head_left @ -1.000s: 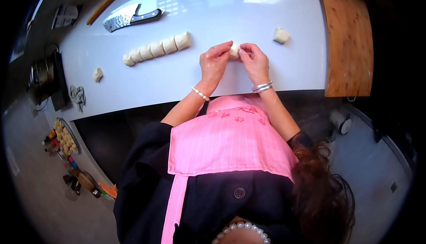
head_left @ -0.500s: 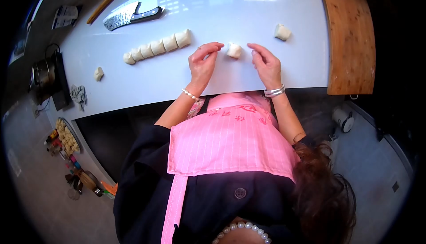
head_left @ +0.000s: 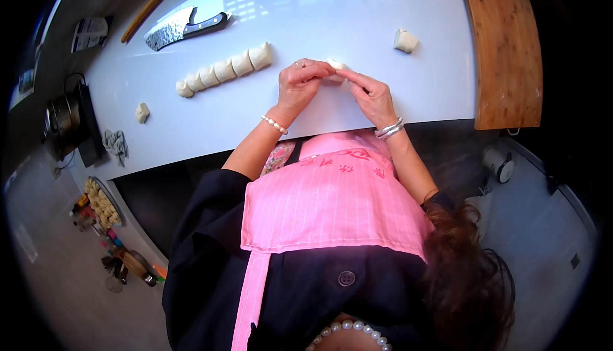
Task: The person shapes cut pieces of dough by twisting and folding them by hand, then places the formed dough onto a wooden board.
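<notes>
Both hands meet over one piece of white dough (head_left: 336, 64) near the front of the white counter (head_left: 306, 16). My left hand (head_left: 301, 84) presses its fingers on the near left side of the dough. From the right, my right hand (head_left: 372, 96) touches the same piece with its fingertips. The fingers partly cover the dough. To the left lies a row of several dough pieces (head_left: 223, 69), side by side. A single piece (head_left: 142, 112) rests farther left, and another (head_left: 405, 41) lies at the right.
A cleaver (head_left: 186, 28) lies behind the dough row, beside a long wooden stick (head_left: 153, 6). A wooden board (head_left: 506, 51) stands at the right edge. At the left are a grey cloth (head_left: 115, 145) and a metal pot (head_left: 62, 119). Lower left, a plate holds several pale pieces (head_left: 101, 204).
My hands have come together from either side of the dough piece and now hold it between their fingers. The view has shifted slightly.
</notes>
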The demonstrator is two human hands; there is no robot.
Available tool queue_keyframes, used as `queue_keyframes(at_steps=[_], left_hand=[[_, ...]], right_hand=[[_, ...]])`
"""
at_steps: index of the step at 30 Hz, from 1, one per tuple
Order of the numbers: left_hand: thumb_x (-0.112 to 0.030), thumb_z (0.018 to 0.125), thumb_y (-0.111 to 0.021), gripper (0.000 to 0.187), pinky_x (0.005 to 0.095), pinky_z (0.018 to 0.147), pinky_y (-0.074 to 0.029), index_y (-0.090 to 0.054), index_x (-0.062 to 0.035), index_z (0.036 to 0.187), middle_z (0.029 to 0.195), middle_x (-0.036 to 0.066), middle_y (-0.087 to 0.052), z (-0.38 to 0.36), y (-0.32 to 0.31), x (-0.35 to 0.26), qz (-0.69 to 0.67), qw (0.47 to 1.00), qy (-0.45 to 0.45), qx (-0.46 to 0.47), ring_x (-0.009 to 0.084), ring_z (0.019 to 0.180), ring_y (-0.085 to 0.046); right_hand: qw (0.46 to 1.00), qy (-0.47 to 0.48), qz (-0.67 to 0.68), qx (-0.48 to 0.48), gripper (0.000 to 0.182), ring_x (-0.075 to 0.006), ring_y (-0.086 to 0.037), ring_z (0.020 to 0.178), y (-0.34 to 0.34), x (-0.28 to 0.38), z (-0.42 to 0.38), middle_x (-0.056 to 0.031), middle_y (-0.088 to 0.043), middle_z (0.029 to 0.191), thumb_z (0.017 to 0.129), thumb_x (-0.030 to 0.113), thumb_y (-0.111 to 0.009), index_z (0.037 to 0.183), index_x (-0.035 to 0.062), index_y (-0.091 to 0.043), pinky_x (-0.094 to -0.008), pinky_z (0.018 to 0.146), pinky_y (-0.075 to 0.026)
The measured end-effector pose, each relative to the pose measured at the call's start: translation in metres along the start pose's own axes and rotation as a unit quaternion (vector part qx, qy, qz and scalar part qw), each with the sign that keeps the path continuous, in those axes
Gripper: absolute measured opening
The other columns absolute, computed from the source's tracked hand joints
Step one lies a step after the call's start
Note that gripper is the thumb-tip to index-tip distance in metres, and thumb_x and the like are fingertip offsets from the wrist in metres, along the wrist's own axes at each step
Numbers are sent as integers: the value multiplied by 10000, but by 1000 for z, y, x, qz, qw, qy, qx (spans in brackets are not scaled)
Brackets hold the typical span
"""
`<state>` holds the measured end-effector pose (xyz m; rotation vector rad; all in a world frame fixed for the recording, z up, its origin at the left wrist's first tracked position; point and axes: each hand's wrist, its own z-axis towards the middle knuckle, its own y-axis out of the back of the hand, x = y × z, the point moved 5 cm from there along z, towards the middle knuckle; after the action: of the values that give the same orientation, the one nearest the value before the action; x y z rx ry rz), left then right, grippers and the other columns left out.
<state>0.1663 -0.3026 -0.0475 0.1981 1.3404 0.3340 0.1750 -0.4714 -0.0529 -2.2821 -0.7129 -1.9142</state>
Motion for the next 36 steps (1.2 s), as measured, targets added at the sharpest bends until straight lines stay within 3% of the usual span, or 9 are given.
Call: queue_keyframes(at_steps=[6, 9, 12, 15, 18, 22, 25, 30, 36], left_hand=[[85, 674, -543, 197, 293, 649, -521, -666, -65, 712, 790, 27, -690, -1, -2, 7, 72, 997, 13, 10, 203, 720, -643], [60, 679, -558, 184, 294, 646, -518, -676, -75, 718, 783, 27, -687, 1, 1, 10, 99, 994, 36, 28, 198, 724, -642], [22, 697, -577, 162, 298, 637, -508, -683, -85, 755, 791, 34, -680, 1, 11, 3, 77, 996, 52, 5, 199, 721, -635], [-28, 709, -608, 167, 314, 623, -492, -675, -100, 843, 784, 46, -660, 8, 20, -16, 126, 992, 20, 23, 212, 701, -616], [-87, 700, -646, 244, 338, 612, -477, -650, -117, 942, 763, 55, -624, 7, 12, -19, 215, 970, -28, 107, 231, 681, -593], [-136, 654, -696, 361, 363, 624, -473, -639, -137, 1011, 788, 50, -591, 19, 2, -13, 252, 951, -61, 169, 246, 709, -582], [-144, 665, -691, 305, 358, 631, -472, -640, -122, 965, 804, 52, -591, 18, -1, -12, 256, 944, -49, 203, 250, 716, -583], [-118, 681, -667, 163, 362, 643, -470, -639, -92, 840, 790, 60, -585, 15, -2, -6, 251, 952, -66, 165, 255, 731, -583], [-102, 704, -635, 73, 370, 648, -467, -630, -65, 768, 784, 65, -583, 17, -3, -10, 272, 948, -70, 151, 264, 739, -581]], right_hand=[[984, -67, -166, -3, 311, -240, -661, 820, 7, -4, 3, -95, -671, 934, 823, 119, -502, 1052, 237, -675, -306, 696, -506], [978, -65, -200, -2, 292, -232, -647, 700, 11, -3, 6, -94, -684, 856, 827, 124, -509, 1049, 210, -679, -299, 641, -495], [986, -157, -62, -8, 273, -207, -575, 571, 16, -12, 4, -77, -663, 724, 806, 102, -566, 1047, 160, -680, -285, 590, -476], [991, -61, -11, -115, 297, -177, -501, 541, 24, 7, -3, -52, -602, 684, 762, 77, -651, 1058, 109, -658, -278, 558, -448], [982, 73, -164, -65, 349, -184, -539, 604, 14, 23, 4, -56, -566, 732, 713, 79, -714, 1051, 96, -628, -299, 574, -454], [973, 99, -206, -41, 322, -214, -566, 678, 8, 20, 7, -68, -552, 778, 713, 100, -710, 1022, 92, -620, -324, 601, -464], [969, 125, -212, -37, 253, -240, -577, 706, 8, 22, 11, -76, -558, 783, 735, 102, -684, 980, 89, -623, -337, 616, -471], [949, 164, -268, -39, 129, -269, -583, 738, 6, 25, 13, -85, -569, 815, 773, 109, -632, 897, 81, -612, -349, 632, -480], [958, 132, -254, -32, 75, -283, -583, 748, 7, 20, 16, -87, -573, 824, 774, 106, -621, 844, 86, -606, -363, 641, -483]])
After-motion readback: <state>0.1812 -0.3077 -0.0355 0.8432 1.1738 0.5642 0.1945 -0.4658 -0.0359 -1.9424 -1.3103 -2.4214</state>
